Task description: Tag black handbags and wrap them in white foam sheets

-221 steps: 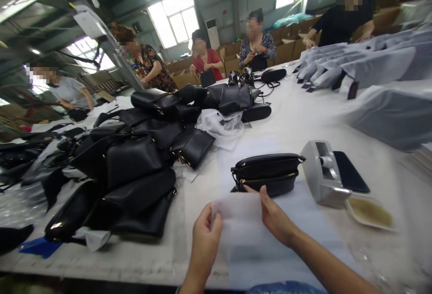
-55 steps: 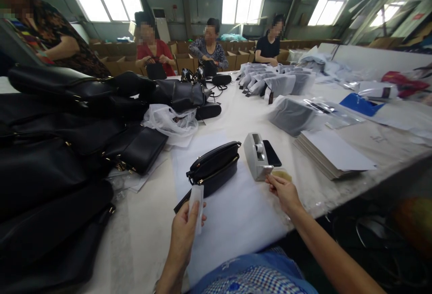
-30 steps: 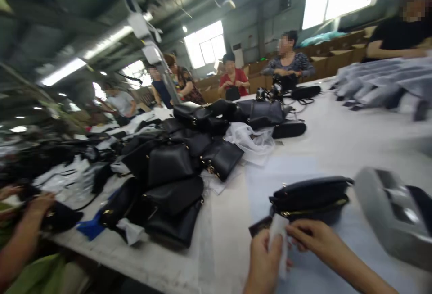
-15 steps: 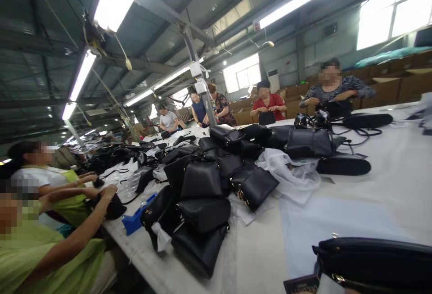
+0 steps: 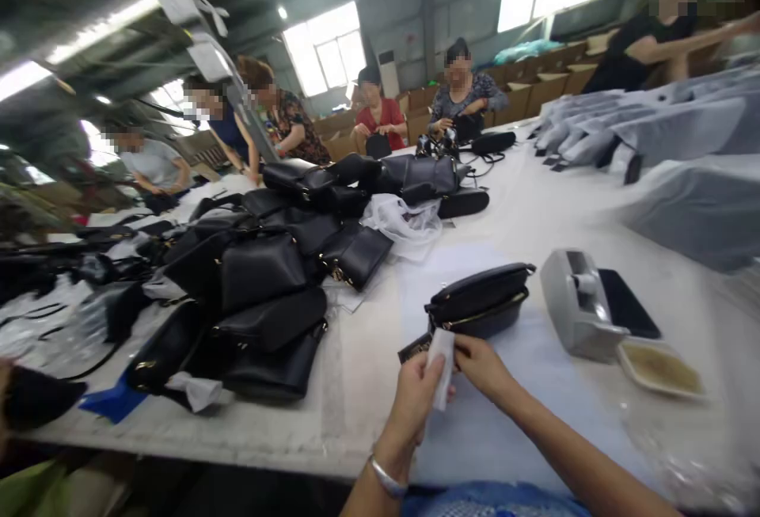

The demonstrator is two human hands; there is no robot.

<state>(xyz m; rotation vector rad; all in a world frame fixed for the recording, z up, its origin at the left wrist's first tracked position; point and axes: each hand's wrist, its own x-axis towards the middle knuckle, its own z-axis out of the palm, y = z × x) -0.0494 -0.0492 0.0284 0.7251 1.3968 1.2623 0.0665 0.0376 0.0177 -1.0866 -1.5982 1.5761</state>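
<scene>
A black handbag with a gold zip lies in front of me on a pale sheet. My left hand, with a silver bangle at the wrist, grips a folded white paper strip between thumb and fingers. Beside the strip, at the bag's near side, the fingers of my right hand are pinched together. What they hold is hidden. A dark printed tag shows just behind my left hand, by the bag's left end.
Black handbags are heaped at left. On the right are a grey tape dispenser, a dark flat phone-like object, a dish with a yellowish pad and wrapped bags. Co-workers stand across the table; a blue object lies left.
My view has swung right and down, bringing both my hands, the tape dispenser and the wrapped bags into sight. The handbag in front of me now shows whole.
</scene>
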